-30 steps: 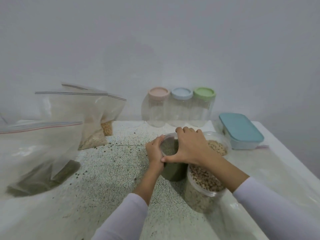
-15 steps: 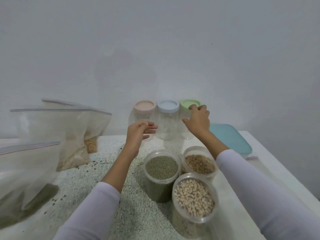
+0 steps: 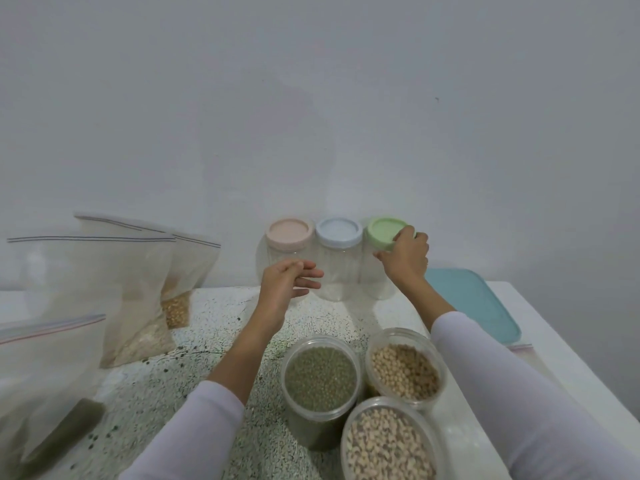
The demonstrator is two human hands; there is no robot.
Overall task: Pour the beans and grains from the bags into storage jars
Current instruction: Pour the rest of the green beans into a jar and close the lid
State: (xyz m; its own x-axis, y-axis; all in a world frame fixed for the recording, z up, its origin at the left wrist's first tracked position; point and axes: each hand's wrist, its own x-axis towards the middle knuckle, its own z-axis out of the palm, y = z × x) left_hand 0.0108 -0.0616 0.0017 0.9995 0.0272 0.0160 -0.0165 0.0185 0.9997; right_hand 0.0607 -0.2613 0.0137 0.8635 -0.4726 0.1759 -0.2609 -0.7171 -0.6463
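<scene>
At the left of the worktop (image 3: 221, 344) three zip bags (image 3: 114, 292) with a little grain left in them are stood well apart from both hands. The left hand (image 3: 287, 282) is held loosely open over the worktop, nothing gripped, just before the pink-lidded jar (image 3: 289, 244). The green lid (image 3: 382, 233) of the rightmost empty jar is gripped by the right hand (image 3: 405, 259), while three filled open jars (image 3: 322, 386) are stood nearer, between the forearms.

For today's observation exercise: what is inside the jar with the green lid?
The jar with the green lid looks empty through its clear wall. The right hand, gripping the lid, covers part of it, so that part cannot be seen.
</scene>
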